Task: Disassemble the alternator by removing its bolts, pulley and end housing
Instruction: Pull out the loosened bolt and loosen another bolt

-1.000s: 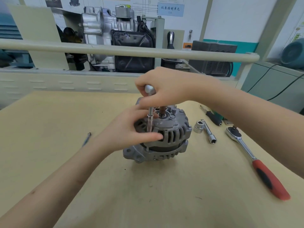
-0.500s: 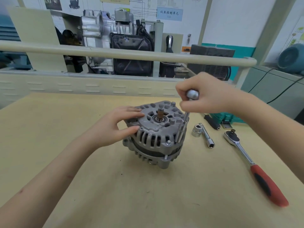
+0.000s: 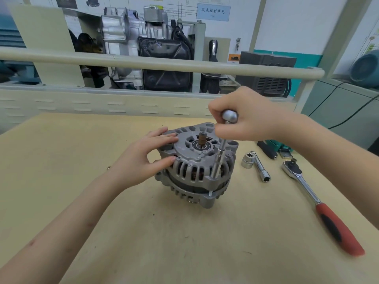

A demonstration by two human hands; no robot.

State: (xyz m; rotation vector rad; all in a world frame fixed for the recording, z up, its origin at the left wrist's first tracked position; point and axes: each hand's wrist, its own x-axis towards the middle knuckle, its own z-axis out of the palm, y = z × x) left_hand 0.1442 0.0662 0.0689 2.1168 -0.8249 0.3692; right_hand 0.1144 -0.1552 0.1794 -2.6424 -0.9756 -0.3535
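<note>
The grey cast-aluminium alternator (image 3: 196, 167) sits on the pale wooden bench (image 3: 184, 242), shaft end up, pulley already off. My left hand (image 3: 143, 158) lies spread against its left side, fingers fairly straight, to stop it turning. My right hand (image 3: 244, 119) curls round the knob of a slim chrome socket driver (image 3: 218, 160) planted on a through-bolt at the alternator's right edge, upright so it stays seated. Right of the alternator lie a loose chrome socket (image 3: 247, 159) and a red-handled ratchet (image 3: 320, 203). No containers visible.
</note>
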